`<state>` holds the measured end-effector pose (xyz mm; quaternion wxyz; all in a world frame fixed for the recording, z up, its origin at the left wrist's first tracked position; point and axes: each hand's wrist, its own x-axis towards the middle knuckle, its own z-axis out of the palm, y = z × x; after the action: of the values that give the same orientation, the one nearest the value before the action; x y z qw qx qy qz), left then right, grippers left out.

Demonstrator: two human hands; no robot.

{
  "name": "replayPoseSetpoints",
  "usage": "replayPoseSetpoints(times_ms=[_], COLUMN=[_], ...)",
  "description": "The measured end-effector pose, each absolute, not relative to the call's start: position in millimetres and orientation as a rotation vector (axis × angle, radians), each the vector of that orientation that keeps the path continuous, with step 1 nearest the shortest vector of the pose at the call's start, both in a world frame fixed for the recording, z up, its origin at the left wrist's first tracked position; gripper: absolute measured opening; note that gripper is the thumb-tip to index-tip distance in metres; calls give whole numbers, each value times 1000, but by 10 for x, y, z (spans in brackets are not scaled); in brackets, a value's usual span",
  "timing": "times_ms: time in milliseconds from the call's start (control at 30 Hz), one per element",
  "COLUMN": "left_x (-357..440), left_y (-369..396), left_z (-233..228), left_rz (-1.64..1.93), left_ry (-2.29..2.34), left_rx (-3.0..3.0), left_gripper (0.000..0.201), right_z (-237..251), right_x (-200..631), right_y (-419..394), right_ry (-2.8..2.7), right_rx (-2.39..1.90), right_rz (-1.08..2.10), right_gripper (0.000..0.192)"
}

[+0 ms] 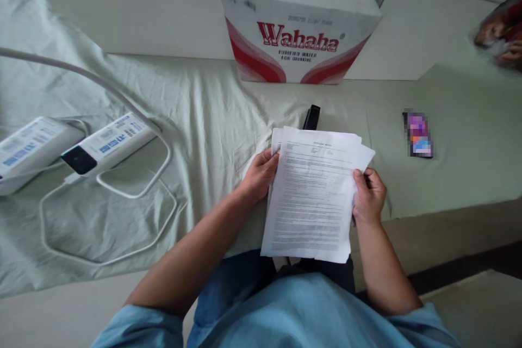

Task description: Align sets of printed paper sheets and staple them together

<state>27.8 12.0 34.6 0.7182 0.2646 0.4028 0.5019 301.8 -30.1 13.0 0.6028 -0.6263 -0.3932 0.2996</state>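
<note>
Several printed paper sheets (312,198) lie loosely stacked between my hands, above my lap at the edge of the cloth-covered table. The sheets are not squared up; corners stick out at the upper left and upper right. My left hand (264,173) pinches the left edge, thumb on top. On the right edge, my right hand (370,193) grips the stack with its thumb over the front and its fingers mostly behind the paper. Just beyond the top edge is a black stapler-like object (312,117), its lower part hidden by the sheets.
A white and red Wahaha water carton (302,32) stands at the back. A phone (419,134) with a blurred-out screen lies to the right. White boxy devices (112,142) with a looping white cable (173,160) occupy the left. Another person's hands (499,46) show at the upper right.
</note>
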Motion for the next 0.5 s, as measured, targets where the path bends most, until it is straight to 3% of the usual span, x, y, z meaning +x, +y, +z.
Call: replayPoseSetpoints(times_ms=[500], left_x=[275], left_y=[142], left_z=[371], left_rz=[1111], left_ry=[936], left_rx=[469], left_gripper=[65], right_z=[187], right_x=[2973], right_y=[-278], right_ry=[-869], right_rx=[-1444], right_rz=[730], right_gripper=[57])
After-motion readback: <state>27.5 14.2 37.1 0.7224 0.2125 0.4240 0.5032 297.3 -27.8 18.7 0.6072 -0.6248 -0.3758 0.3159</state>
